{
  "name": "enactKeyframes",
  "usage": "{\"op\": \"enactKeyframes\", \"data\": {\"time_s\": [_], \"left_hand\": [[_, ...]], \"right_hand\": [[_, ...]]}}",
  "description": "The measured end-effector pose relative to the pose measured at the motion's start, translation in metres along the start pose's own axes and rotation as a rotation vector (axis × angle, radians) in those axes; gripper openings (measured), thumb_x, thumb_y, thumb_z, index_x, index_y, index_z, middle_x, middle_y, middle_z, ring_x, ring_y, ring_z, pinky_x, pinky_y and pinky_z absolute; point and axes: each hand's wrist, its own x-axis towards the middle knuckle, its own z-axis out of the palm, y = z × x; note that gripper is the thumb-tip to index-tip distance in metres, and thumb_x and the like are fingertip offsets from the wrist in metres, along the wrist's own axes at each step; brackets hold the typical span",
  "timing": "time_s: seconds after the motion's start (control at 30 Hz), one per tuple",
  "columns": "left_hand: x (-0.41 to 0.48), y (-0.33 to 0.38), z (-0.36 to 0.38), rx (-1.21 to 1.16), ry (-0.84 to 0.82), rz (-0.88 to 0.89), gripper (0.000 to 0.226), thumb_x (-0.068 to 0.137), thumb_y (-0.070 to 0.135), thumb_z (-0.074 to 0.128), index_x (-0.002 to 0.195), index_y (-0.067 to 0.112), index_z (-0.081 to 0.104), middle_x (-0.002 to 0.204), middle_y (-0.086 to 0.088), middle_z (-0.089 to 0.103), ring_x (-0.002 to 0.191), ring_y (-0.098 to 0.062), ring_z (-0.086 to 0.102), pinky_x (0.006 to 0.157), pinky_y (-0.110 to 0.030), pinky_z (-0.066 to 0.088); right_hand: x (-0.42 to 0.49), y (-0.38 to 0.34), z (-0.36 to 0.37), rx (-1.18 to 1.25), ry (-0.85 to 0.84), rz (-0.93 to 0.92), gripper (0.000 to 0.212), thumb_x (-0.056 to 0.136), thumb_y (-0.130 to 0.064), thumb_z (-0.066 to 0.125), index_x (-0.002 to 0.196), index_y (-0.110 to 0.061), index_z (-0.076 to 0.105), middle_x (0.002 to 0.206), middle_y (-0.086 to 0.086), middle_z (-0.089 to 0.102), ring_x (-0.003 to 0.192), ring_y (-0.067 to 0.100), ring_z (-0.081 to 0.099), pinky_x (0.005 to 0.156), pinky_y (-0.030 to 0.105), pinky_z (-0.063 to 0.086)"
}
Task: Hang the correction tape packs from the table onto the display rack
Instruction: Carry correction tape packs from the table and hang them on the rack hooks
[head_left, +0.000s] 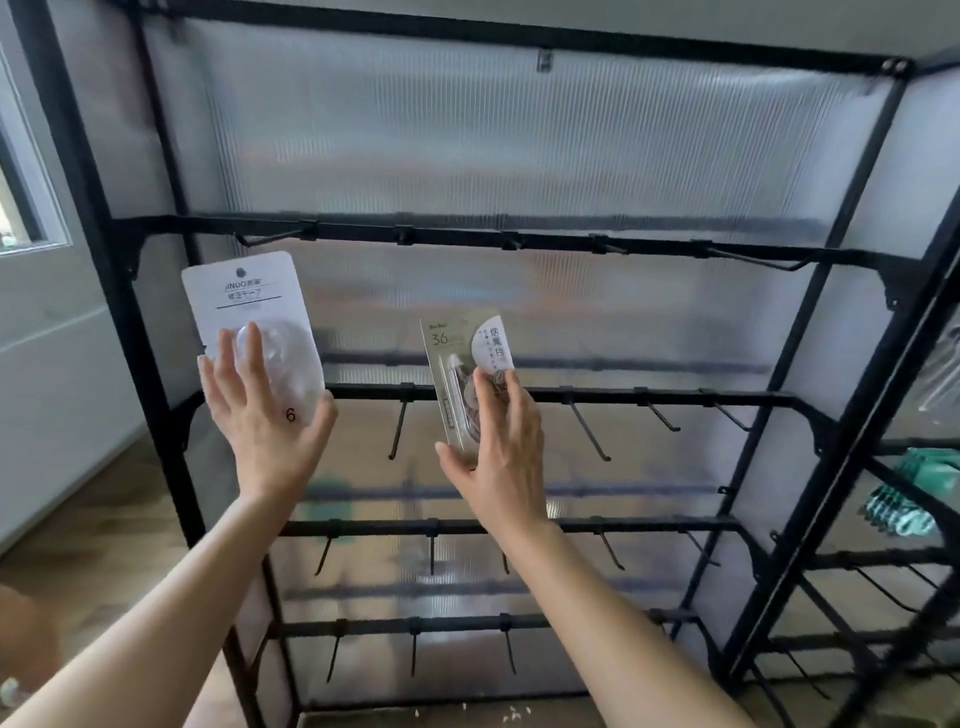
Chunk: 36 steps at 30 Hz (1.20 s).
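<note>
Left of centre in the frame, the person's left hand (260, 415) has the white correction tape pack (244, 296) by its bottom half, fingers laid across the clear blister and thumb clamped on the right edge, so the card top with the hang hole (240, 272) is free. Makes sense, that hole sits just under the leftmost hook (265, 239) of the upper hook rail (545, 243), and that looks like where it's headed. Right hand (498, 457) does the same trick mid-frame: it pinches the beige correction tape pack (462, 358) low down, thumb on the left edge, fingers over the front, pack tilted a bit and parked below the rail as if waiting its turn. Every hook on this display rack (136, 332) looks bare, so guessing it's early days. Table isn't in view, can't say how many packs are left. Far right, a second rack (883, 560) has some green items (914, 499) hanging on it
</note>
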Motion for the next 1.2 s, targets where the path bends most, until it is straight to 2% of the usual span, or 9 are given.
{"op": "enactKeyframes", "data": {"time_s": [0.2,0.37,0.47,0.53,0.6,0.7,0.83,1.0,1.2], "left_hand": [[0.032,-0.013,-0.001,-0.027,0.015,0.071,0.086,0.076,0.051,0.045,0.15,0.013,0.02,0.157,-0.014,0.012,0.144,-0.039,-0.002,0.115,-0.05,0.004],[0.045,-0.025,-0.001,-0.003,-0.015,0.118,0.089,0.075,0.053,0.043,0.151,0.012,0.02,0.158,-0.014,0.012,0.145,-0.038,-0.002,0.115,-0.029,-0.007],[0.05,-0.031,0.0,-0.001,-0.02,0.146,0.088,0.075,0.051,0.043,0.15,0.011,0.022,0.157,-0.015,0.014,0.145,-0.038,0.0,0.114,-0.022,-0.012],[0.048,-0.036,0.001,-0.004,-0.037,0.145,0.088,0.075,0.052,0.043,0.15,0.012,0.023,0.157,-0.015,0.015,0.145,-0.038,0.0,0.116,-0.027,-0.009],[0.049,-0.039,0.005,-0.002,-0.066,0.128,0.088,0.075,0.052,0.045,0.151,0.013,0.022,0.157,-0.014,0.015,0.145,-0.038,-0.001,0.117,-0.039,-0.003],[0.063,-0.043,0.014,0.028,-0.106,0.098,0.085,0.078,0.039,0.06,0.151,0.018,0.021,0.158,-0.012,0.013,0.145,-0.037,-0.003,0.118,-0.048,0.002],[0.092,-0.05,0.029,0.138,-0.219,0.077,0.093,0.08,0.03,0.07,0.152,0.022,0.012,0.159,-0.012,0.006,0.145,-0.036,-0.005,0.118,-0.049,0.001],[0.126,-0.057,0.05,0.243,-0.338,0.024,0.098,0.079,0.029,0.07,0.152,0.026,0.004,0.158,-0.009,0.002,0.143,-0.039,0.001,0.116,-0.056,0.011],[0.146,-0.066,0.076,0.282,-0.376,-0.026,0.103,0.077,0.023,0.072,0.151,0.031,0.001,0.158,-0.008,-0.011,0.143,-0.04,-0.005,0.116,-0.056,0.006]], "right_hand": [[0.022,-0.017,0.015,0.021,0.038,0.019,0.079,0.086,-0.042,0.064,0.149,-0.015,0.024,0.153,0.021,0.021,0.138,0.039,0.024,0.111,0.05,0.027],[0.03,-0.029,0.024,0.02,0.03,0.015,0.079,0.087,-0.043,0.062,0.149,-0.016,0.02,0.154,0.02,0.018,0.14,0.038,0.02,0.114,0.05,0.023],[0.034,-0.032,0.027,0.011,0.044,0.023,0.079,0.087,-0.043,0.062,0.149,-0.016,0.021,0.154,0.021,0.018,0.14,0.038,0.022,0.114,0.051,0.024],[0.037,-0.035,0.029,0.012,0.059,0.023,0.08,0.086,-0.042,0.064,0.149,-0.015,0.022,0.153,0.021,0.019,0.139,0.039,0.024,0.113,0.052,0.025],[0.041,-0.037,0.032,-0.002,0.055,0.022,0.081,0.086,-0.042,0.064,0.149,-0.016,0.02,0.154,0.021,0.018,0.139,0.039,0.023,0.113,0.053,0.025],[0.049,-0.042,0.036,-0.016,0.07,0.015,0.081,0.085,-0.041,0.065,0.149,-0.015,0.022,0.153,0.021,0.02,0.138,0.039,0.024,0.113,0.052,0.026],[0.061,-0.05,0.042,-0.02,0.108,0.014,0.08,0.085,-0.041,0.065,0.148,-0.013,0.025,0.152,0.022,0.023,0.137,0.039,0.027,0.111,0.051,0.028],[0.071,-0.05,0.051,-0.041,0.141,0.019,0.08,0.085,-0.042,0.064,0.148,-0.014,0.025,0.152,0.022,0.023,0.136,0.039,0.028,0.109,0.05,0.028],[0.085,-0.044,0.057,-0.087,0.124,0.032,0.08,0.086,-0.046,0.061,0.15,-0.017,0.022,0.154,0.019,0.019,0.138,0.037,0.024,0.112,0.05,0.026]]}}
